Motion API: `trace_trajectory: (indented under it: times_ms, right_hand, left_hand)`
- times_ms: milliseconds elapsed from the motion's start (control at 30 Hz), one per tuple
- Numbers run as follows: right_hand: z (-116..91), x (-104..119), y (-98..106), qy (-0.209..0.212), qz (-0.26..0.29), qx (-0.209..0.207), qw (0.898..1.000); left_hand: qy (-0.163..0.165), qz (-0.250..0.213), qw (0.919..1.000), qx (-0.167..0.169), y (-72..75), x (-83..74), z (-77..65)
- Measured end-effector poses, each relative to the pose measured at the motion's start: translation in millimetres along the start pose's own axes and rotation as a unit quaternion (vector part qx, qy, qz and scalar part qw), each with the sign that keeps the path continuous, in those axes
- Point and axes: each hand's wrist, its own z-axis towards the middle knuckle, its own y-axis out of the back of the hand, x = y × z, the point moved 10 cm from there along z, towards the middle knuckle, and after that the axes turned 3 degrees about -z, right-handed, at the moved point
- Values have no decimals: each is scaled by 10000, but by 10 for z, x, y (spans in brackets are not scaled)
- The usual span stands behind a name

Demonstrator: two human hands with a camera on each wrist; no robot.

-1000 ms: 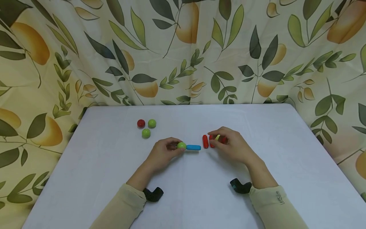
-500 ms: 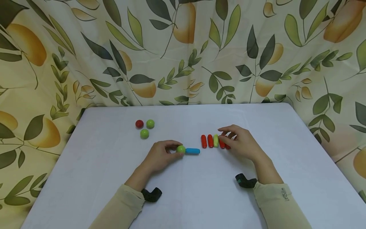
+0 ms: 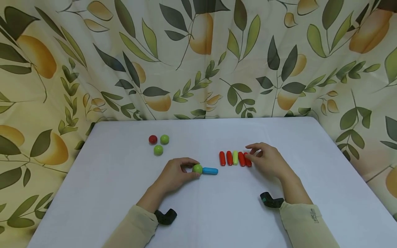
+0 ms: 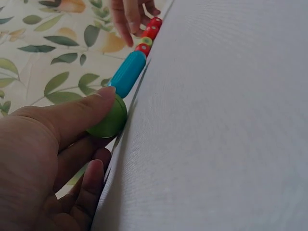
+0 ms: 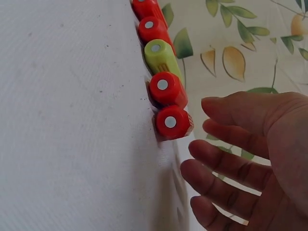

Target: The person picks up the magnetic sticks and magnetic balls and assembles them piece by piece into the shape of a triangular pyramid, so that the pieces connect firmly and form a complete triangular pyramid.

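Note:
My left hand (image 3: 176,175) pinches a green ball (image 3: 197,168) between thumb and fingers. From the ball's right side a blue rod (image 3: 210,171) sticks out, its end touching the ball. Right of that, a row of short rods lies side by side: red rods (image 3: 222,158) at both ends and one yellow-green rod (image 3: 235,157) in the middle. Pale round discs show on the rods' ends in the right wrist view. Beside the rightmost red rod (image 5: 173,121) is my right hand (image 3: 268,161), its fingers loosely bent and apart, holding nothing.
A red ball (image 3: 153,139) and two green balls (image 3: 164,139) sit together at the back left of the white table (image 3: 124,193). A leaf-and-fruit patterned curtain (image 3: 204,69) hangs behind the table. Each wrist wears a black device (image 3: 165,217).
My right hand has moved right, off the row of rods, uncovering the yellow-green and right-hand red ones. The left hand keeps the ball, with the blue rod slightly lower in view.

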Motion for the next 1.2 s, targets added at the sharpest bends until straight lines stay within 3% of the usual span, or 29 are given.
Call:
trace_trajectory:
  times_ms: [400,867,1200]
  right_hand:
    - [35,-14,-5,65,-54,29,10000]
    - [18,-17,-133,-66,104,213,9997]
    - [29,11,-56,-293,-10,317,9991]
  left_hand:
    - [-140,121,9998,-94,25,-13,40]
    - [-9,12,10000,-84,-2,57,-19]
    - [-136,40,9998,-118,31,38,36]
